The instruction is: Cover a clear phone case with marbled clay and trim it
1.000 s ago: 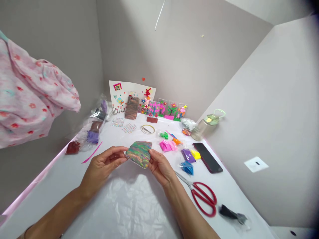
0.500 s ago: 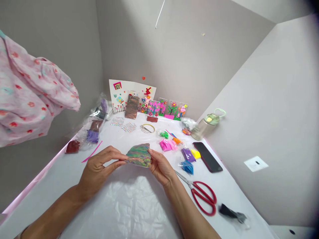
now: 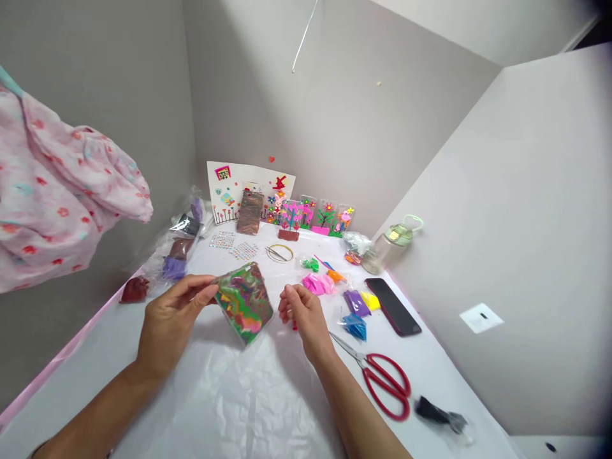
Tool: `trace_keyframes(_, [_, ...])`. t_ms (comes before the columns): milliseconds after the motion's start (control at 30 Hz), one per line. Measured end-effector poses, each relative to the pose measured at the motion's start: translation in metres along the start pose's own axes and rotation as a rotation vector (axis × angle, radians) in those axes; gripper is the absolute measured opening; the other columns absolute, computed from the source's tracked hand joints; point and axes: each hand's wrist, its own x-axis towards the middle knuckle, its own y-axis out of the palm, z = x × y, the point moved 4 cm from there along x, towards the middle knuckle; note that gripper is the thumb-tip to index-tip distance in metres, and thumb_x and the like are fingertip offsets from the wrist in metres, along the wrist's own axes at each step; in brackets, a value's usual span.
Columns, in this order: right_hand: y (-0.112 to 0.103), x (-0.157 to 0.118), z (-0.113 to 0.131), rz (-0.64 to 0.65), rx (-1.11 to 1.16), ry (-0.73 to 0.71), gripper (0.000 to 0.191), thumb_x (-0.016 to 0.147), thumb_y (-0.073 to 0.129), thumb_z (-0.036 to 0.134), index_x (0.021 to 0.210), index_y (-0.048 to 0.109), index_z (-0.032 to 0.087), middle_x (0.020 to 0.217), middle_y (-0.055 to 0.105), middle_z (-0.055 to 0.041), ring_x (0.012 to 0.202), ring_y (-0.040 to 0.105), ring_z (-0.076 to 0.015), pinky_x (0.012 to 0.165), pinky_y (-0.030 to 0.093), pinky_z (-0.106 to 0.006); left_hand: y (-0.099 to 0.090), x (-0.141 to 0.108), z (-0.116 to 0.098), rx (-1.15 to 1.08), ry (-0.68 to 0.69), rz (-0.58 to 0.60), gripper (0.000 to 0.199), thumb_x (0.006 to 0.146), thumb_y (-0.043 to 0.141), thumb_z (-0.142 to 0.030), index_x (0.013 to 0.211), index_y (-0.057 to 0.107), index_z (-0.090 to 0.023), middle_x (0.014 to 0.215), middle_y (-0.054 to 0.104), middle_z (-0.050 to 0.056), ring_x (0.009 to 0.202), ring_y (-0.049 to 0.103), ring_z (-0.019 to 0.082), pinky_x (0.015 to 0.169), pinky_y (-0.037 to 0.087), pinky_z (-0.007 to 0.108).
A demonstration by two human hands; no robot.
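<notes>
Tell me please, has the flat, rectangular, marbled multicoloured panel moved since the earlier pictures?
Yes: judged against the red-handled metal scissors, the panel has shifted left, away from them, and turned.

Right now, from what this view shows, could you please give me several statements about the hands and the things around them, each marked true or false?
1. The left hand holds the swirled multicoloured panel at its edge. True.
2. The right hand also grips the panel. False: the right hand is apart from it.
3. The scissors have blue handles. False: the scissors' handles are red.
4. The yellow packet lies between the purple packet and the smartphone. True.
5. The smartphone lies screen down. False: its dark screen faces up.
</notes>
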Motion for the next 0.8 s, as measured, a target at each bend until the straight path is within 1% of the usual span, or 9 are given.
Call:
trace_keyframes(67, [0.002, -0.003, 0.008, -0.007, -0.064, -0.083, 0.038, 0.078, 0.083, 0.053, 0.085, 0.07, 0.018, 0.081, 0.069, 0.0008, 0.076, 0.062, -0.0101, 0.068, 0.048, -0.018, 0.003, 0.007, -0.001, -0.038, -0.05, 0.006, 0.03, 0.082, 0.076, -0.054, 0.096, 0.076, -0.027, 0.092, 0.077, -0.001, 0.085, 0.071, 0.02, 0.081, 0.062, 0.032])
trace_keyframes(167, [0.015, -0.009, 0.01, 0.131, -0.136, -0.081, 0.043, 0.072, 0.088, 0.049, 0.1, 0.074, 0.02, 0.102, 0.073, -0.0034, 0.097, 0.066, -0.0186, 0.081, 0.051, -0.025, 0.01, 0.016, -0.006, -0.087, -0.094, 0.072, 0.036, 0.079, 0.077, -0.057, 0.091, 0.076, -0.024, 0.092, 0.077, 0.001, 0.087, 0.071, 0.021, 0.08, 0.064, 0.034])
trace_keyframes(300, [0.026, -0.011, -0.002, 0.253, -0.172, -0.006, 0.045, 0.071, 0.083, 0.056, 0.092, 0.072, 0.018, 0.084, 0.075, -0.0045, 0.081, 0.07, -0.0235, 0.073, 0.054, -0.032, 0.021, 0.025, -0.014, -0.095, -0.105, 0.19, 0.039, 0.078, 0.076, -0.059, 0.091, 0.076, -0.021, 0.099, 0.079, 0.004, 0.092, 0.073, 0.025, 0.084, 0.065, 0.039])
trace_keyframes(400, [0.022, -0.005, -0.006, 0.167, -0.206, -0.029, 0.038, 0.077, 0.077, 0.055, 0.089, 0.069, 0.02, 0.082, 0.074, -0.0053, 0.076, 0.069, -0.0233, 0.069, 0.053, -0.033, 0.031, 0.037, -0.016, -0.073, -0.106, 0.282, 0.048, 0.082, 0.07, -0.063, 0.102, 0.075, -0.02, 0.111, 0.078, 0.008, 0.103, 0.073, 0.027, 0.094, 0.062, 0.043])
trace_keyframes(500, [0.012, -0.002, 0.007, 0.005, -0.297, -0.12, 0.029, 0.078, 0.077, 0.044, 0.094, 0.069, 0.022, 0.094, 0.074, -0.0083, 0.088, 0.067, -0.0256, 0.074, 0.053, -0.034, 0.037, 0.051, -0.011, -0.007, -0.118, 0.321, 0.064, 0.077, 0.072, -0.068, 0.119, 0.068, -0.02, 0.128, 0.073, 0.012, 0.119, 0.068, 0.031, 0.105, 0.055, 0.046])
trace_keyframes(633, [0.009, -0.026, 0.061, -0.186, -0.423, -0.303, 0.026, 0.079, 0.076, 0.03, 0.103, 0.071, 0.024, 0.111, 0.07, -0.0081, 0.106, 0.061, -0.0252, 0.091, 0.049, -0.035, 0.031, 0.063, 0.0, 0.145, -0.175, 0.353, 0.073, 0.07, 0.075, -0.071, 0.121, 0.064, -0.02, 0.138, 0.065, 0.018, 0.122, 0.067, 0.034, 0.104, 0.052, 0.048])
trace_keyframes(700, [0.014, -0.055, 0.1, -0.151, -0.533, -0.397, 0.014, 0.091, 0.064, 0.035, 0.089, 0.071, 0.024, 0.085, 0.07, -0.005, 0.08, 0.064, -0.021, 0.075, 0.051, -0.034, 0.027, 0.063, 0.003, 0.2, -0.186, 0.405, 0.068, 0.073, 0.073, -0.07, 0.119, 0.066, -0.02, 0.135, 0.068, 0.017, 0.118, 0.069, 0.032, 0.101, 0.053, 0.045])
trace_keyframes(767, [0.01, -0.095, 0.14, -0.127, -0.644, -0.525, 0.024, 0.098, 0.055, 0.043, 0.09, 0.073, 0.028, 0.065, 0.062, -0.0008, 0.058, 0.058, -0.0176, 0.056, 0.047, -0.032, 0.024, 0.061, 0.003, 0.25, -0.178, 0.467, 0.061, 0.074, 0.073, -0.067, 0.114, 0.069, -0.021, 0.128, 0.072, 0.014, 0.114, 0.07, 0.031, 0.098, 0.054, 0.041])
trace_keyframes(800, [0.003, -0.118, 0.16, -0.193, -0.749, -0.632, 0.027, 0.099, 0.052, 0.046, 0.09, 0.073, 0.032, 0.056, 0.056, 0.0005, 0.052, 0.054, -0.0173, 0.051, 0.043, -0.032, 0.023, 0.06, 0.003, 0.274, -0.168, 0.5, 0.057, 0.074, 0.073, -0.065, 0.11, 0.071, -0.022, 0.124, 0.074, 0.013, 0.112, 0.07, 0.03, 0.096, 0.054, 0.039])
